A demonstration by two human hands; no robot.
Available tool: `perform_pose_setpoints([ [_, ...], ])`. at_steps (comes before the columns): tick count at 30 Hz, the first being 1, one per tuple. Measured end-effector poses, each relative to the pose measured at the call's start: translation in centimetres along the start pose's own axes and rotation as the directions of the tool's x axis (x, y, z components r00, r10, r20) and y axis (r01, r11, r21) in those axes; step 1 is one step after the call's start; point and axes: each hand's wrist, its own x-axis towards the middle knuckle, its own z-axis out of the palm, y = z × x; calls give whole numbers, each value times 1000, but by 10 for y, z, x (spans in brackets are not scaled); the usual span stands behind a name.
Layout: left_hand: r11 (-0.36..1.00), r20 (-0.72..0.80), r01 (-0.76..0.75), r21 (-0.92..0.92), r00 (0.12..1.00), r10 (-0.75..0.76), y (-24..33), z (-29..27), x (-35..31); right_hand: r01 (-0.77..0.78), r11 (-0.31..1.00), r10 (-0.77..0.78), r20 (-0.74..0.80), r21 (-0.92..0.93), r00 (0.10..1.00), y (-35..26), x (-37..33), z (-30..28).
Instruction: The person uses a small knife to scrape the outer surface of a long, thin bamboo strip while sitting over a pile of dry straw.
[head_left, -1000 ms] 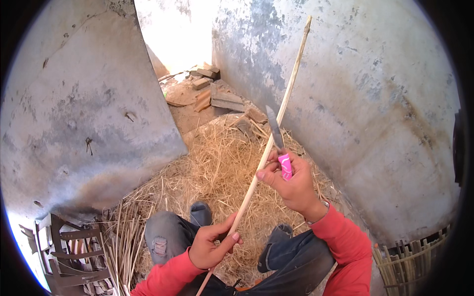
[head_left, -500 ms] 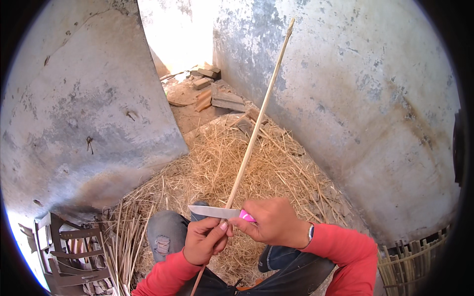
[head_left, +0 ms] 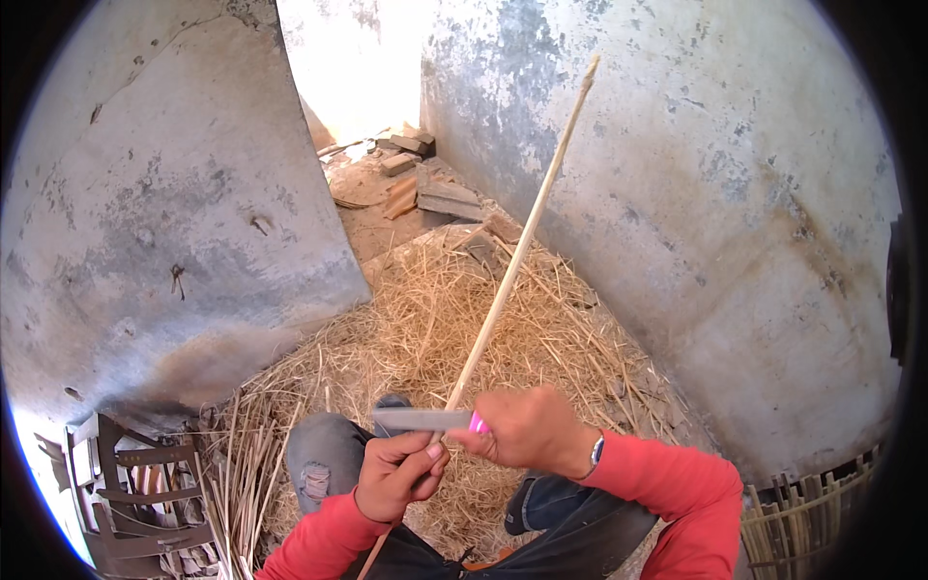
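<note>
A long, thin bamboo strip (head_left: 512,271) slants from below my hands up toward the wall at the upper right. My left hand (head_left: 399,476) is closed, pinching the strip near its lower part between thumb and fingers. In my right hand (head_left: 537,431) is a knife (head_left: 425,420) with a pink handle, its fist wrapped round the grip. The blade points left, lies across the strip just above my left fingers and looks slightly blurred. My right thumb is close to the strip and the left fingertips.
Pale shavings (head_left: 435,309) cover the floor before my knees. Long strips (head_left: 246,464) lie at the left beside a dark slatted frame (head_left: 145,498). Worn walls (head_left: 715,213) rise on both sides. Bricks (head_left: 449,200) are piled in the back; a slatted basket (head_left: 807,517) stands lower right.
The strip's upper end has swung slightly to the right and lower. The knife's blade has shifted a little and now appears blurred; both hands keep their grip.
</note>
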Motion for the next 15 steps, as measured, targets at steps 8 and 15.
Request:
perform_pose_setpoints([
  [8, 996, -31, -1, -84, 1000, -2, 11, 9, 3, -44, 999, 44, -156, 0, 987, 27, 12, -11],
  [15, 995, 51, 39, -88, 998, -35, 4, 1, -1, -23, 998, 14, -129, -65, 992, 28, 11, -14],
])
